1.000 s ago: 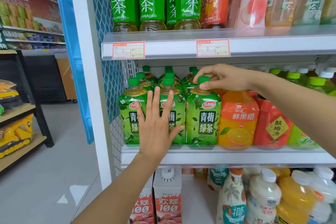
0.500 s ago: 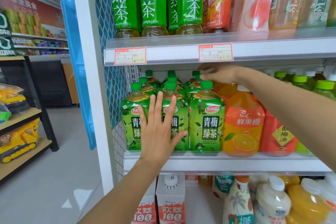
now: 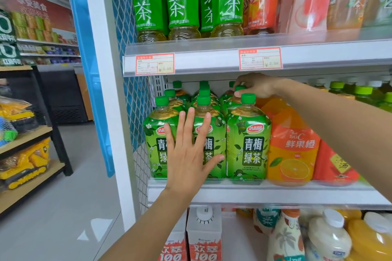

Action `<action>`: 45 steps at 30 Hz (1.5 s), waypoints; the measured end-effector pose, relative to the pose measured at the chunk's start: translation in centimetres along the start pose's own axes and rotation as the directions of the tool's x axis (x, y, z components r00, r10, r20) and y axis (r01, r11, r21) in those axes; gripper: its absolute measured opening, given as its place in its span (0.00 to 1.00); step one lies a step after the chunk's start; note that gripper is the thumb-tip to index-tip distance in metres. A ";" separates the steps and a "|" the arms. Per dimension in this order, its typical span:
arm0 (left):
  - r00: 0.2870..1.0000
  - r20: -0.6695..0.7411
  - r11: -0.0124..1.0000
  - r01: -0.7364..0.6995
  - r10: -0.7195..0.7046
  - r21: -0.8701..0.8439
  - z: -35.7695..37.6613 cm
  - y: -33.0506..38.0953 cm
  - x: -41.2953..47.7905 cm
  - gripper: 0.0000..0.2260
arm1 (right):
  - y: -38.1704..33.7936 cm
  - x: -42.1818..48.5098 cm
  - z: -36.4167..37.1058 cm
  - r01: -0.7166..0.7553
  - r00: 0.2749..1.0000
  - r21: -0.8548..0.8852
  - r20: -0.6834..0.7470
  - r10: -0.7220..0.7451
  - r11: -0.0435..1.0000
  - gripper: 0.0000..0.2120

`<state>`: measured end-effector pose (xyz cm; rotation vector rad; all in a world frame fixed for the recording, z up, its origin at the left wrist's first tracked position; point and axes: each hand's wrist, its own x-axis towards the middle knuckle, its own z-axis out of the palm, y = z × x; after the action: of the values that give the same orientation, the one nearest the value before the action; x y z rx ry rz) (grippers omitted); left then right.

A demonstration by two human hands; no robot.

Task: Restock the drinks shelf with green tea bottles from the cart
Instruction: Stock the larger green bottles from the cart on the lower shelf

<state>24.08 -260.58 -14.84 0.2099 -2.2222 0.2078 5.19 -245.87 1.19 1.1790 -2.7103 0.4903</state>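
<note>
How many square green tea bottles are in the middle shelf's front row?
3: left bottle by mesh wall, middle bottle under left hand, right bottle beside orange juice bottle. Others partly hidden behind; right hand pinches a rear bottle.

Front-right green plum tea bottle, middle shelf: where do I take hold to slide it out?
Probably by the neck under its green cap, coming from the front. The squarish body of the front-right bottle is packed between the orange juice bottle and the neighbouring tea bottle, leaving no finger room; the neck stands free. The right hand pinches the second-row bottle just behind.
</note>
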 end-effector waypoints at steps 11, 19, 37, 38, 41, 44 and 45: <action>1.000 -0.020 1.000 -0.004 0.004 0.004 0.4 -0.1 0.0 0.41 | 0.4 -1.3 -0.3 0.071 0.994 0.193 0.066 -0.085 0.979 0.13; 1.000 -0.016 0.999 -0.010 0.010 0.031 0.1 -0.1 -0.1 0.41 | -0.3 -2.8 -0.2 0.147 0.985 0.073 0.076 -0.152 0.986 0.20; 0.858 -0.507 0.970 -0.188 0.085 -0.156 -10.3 -0.4 8.0 0.16 | -6.8 -13.5 -7.6 0.483 0.844 0.385 -0.445 -0.299 0.786 0.11; 0.856 -0.509 0.974 -0.178 0.083 -0.141 -11.0 -0.8 9.3 0.17 | -7.2 -12.5 -8.6 0.503 0.817 0.398 -0.508 -0.273 0.767 0.10; 0.888 -0.456 0.985 -0.127 0.060 -0.117 -12.5 -2.2 12.5 0.20 | -8.0 -8.0 -11.0 0.464 0.739 0.339 -0.657 -0.147 0.818 0.17; 0.934 -0.356 0.990 -0.065 0.017 -0.122 -13.1 -3.4 14.4 0.24 | -9.2 -3.8 -12.0 0.347 0.817 0.414 -0.574 -0.054 0.841 0.36; 0.946 -0.324 0.990 -0.047 0.002 -0.131 -13.2 -3.7 14.8 0.25 | -9.5 -2.7 -12.2 0.329 0.841 0.464 -0.540 -0.031 0.823 0.42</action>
<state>25.97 -262.44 5.21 0.0666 -1.9039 0.0940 13.99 -245.80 14.12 1.1833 -2.0120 1.3898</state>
